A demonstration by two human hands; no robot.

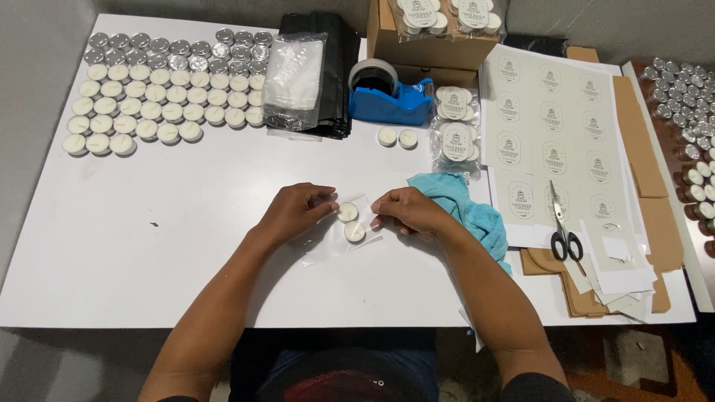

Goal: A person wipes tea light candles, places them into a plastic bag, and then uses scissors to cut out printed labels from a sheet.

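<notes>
White table (149,246) fills frame, grey wall along top edge. Centre: left hand (298,211) and right hand (406,212) pinch clear bag (350,227) holding two tealights (351,222), fingers closed on edges. Tealight rows (149,104) upper left; tape dispenser (391,97) top centre; scissors (564,227) right.

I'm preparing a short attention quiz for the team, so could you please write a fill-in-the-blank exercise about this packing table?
1. Both hands, left hand and right hand, hold a clear bag containing ____ tealights.
2. The tape dispenser is coloured ____.
3. The scissors lie on the sheets of ____.
4. The crumpled cloth lies beside the ____ hand.

Missing words: two; blue; labels; right
</notes>
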